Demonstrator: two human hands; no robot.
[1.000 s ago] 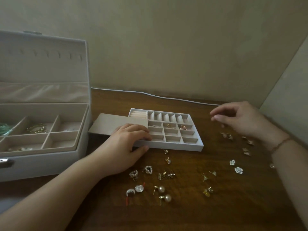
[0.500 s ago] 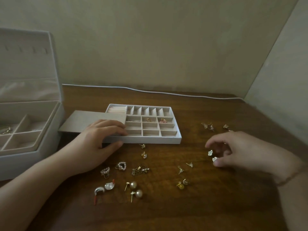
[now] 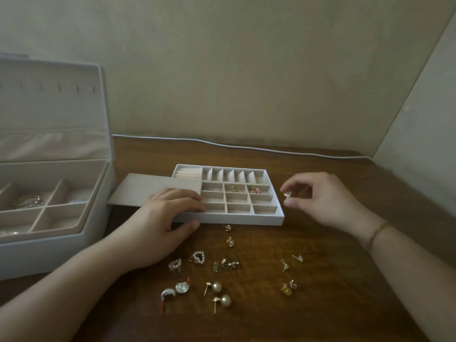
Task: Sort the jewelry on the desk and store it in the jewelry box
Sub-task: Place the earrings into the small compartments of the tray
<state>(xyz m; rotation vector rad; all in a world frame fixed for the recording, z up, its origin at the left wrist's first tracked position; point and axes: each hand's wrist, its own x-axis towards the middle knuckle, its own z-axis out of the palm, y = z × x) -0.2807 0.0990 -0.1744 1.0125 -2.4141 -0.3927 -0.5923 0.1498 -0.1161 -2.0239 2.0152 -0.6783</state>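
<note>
jewelry box (image 3: 81,233) open at far left of desk (image 3: 333,304), lid up; its rear-left compartment has a coiled gold/silver chain piece (image 3: 28,200), other compartments look pale, contents unclear. divided tray (image 3: 246,219) sits on desk just right of box, flat cover panel (image 3: 148,191) overlapping its left part. tray contents: ring rolls (image 3: 187,174) in back-left slot, back row of narrow slots looks bare, mid row has a thin silver item (image 3: 213,189), a gold item (image 3: 234,188), a pink/gold item (image 3: 256,190); front two rows look bare. left hand (image 3: 158,223) rests flat on cover + tray front edge, fingers straight, thumb against the tray's front wall. right hand (image 3: 318,198) just beside tray's right side, pinching a small flower earring (image 3: 287,193) btwn thumb + forefinger, raised off the desk. loose on desk near tray front: pearl heart earrings (image 3: 198,257), pearl studs (image 3: 217,287), gold cluster (image 3: 225,264), small gold studs (image 3: 287,288).
</note>
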